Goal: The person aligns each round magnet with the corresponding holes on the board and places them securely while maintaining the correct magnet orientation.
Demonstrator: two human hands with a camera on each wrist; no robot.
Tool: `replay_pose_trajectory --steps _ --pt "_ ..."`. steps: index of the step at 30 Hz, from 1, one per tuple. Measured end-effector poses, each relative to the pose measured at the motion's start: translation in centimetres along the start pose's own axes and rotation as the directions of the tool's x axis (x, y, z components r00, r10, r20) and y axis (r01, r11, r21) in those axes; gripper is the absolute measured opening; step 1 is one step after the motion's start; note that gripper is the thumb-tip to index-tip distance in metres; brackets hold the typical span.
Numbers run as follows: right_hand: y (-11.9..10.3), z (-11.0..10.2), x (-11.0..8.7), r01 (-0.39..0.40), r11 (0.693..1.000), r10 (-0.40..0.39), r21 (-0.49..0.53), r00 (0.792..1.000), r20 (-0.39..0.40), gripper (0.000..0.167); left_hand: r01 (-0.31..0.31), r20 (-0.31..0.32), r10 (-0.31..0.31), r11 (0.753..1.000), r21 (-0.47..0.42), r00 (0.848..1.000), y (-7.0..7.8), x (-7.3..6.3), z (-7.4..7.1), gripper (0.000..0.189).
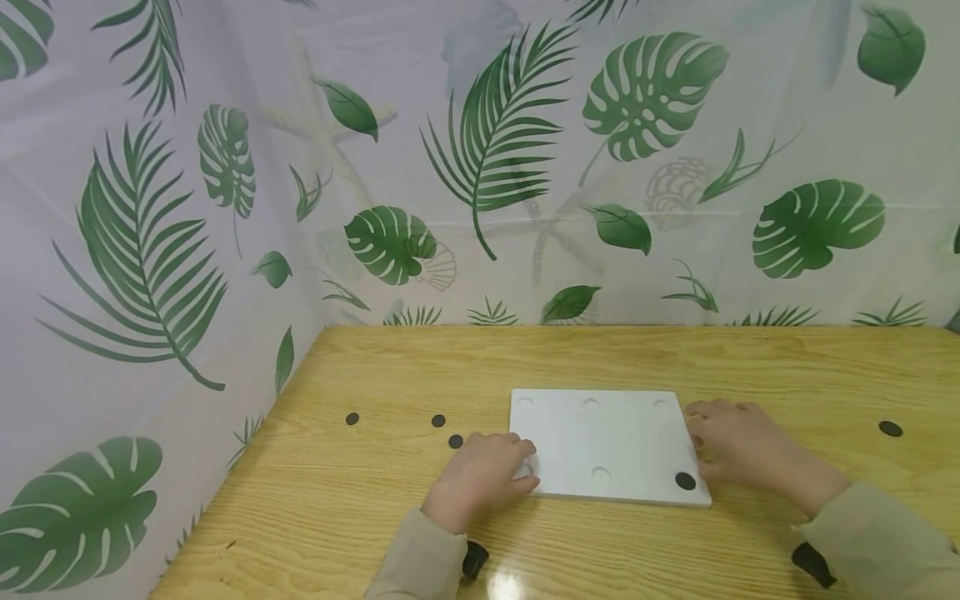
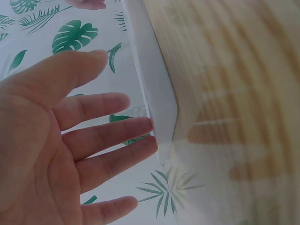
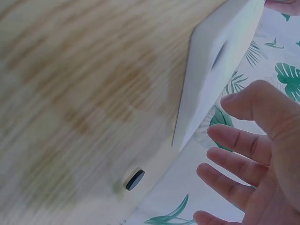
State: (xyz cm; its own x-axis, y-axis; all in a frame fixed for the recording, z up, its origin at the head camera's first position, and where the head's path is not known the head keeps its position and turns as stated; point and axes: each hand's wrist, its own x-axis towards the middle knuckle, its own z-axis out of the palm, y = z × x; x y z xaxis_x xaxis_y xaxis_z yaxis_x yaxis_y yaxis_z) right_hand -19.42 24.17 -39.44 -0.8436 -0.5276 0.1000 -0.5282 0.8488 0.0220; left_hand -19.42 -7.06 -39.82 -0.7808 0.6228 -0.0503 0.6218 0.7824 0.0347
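Note:
A white rectangular board (image 1: 600, 442) with shallow round recesses lies flat on the table. One black disc (image 1: 686, 481) sits at its front right corner, in or over a recess. At the board's left edge, my left hand (image 1: 483, 473) has loosely spread fingers, and two fingertips seem to touch the edge in the left wrist view. It partly hides the front left recess. My right hand (image 1: 738, 446) is beside the right edge, its fingers relaxed and holding nothing; whether it touches the board I cannot tell.
On the wooden table (image 1: 570, 358), left of the board, lie three loose black discs (image 1: 438, 421). Another black disc (image 1: 890, 428) lies far to the right. Leaf-patterned cloth (image 1: 525, 292) stands behind the table and along its left side.

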Motion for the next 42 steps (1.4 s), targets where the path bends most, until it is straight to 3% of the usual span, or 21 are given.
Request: replay_pose_trajectory --steps 11,24,42 --pt "0.7 0.0 0.2 -0.038 0.999 0.038 0.004 0.999 0.022 0.022 0.01 0.018 -0.01 1.0 -0.001 1.0 0.0 0.1 -0.1 0.03" --pt "1.7 -0.1 0.5 -0.032 0.999 0.033 -0.028 0.999 0.025 0.024 0.007 0.01 -0.007 1.0 -0.005 1.0 0.0 0.0 -0.1 0.029" --pt "2.8 -0.2 0.5 -0.068 0.998 0.068 0.009 0.997 0.032 0.02 0.006 0.005 -0.006 1.0 0.004 1.0 0.0 0.0 -0.1 0.03"
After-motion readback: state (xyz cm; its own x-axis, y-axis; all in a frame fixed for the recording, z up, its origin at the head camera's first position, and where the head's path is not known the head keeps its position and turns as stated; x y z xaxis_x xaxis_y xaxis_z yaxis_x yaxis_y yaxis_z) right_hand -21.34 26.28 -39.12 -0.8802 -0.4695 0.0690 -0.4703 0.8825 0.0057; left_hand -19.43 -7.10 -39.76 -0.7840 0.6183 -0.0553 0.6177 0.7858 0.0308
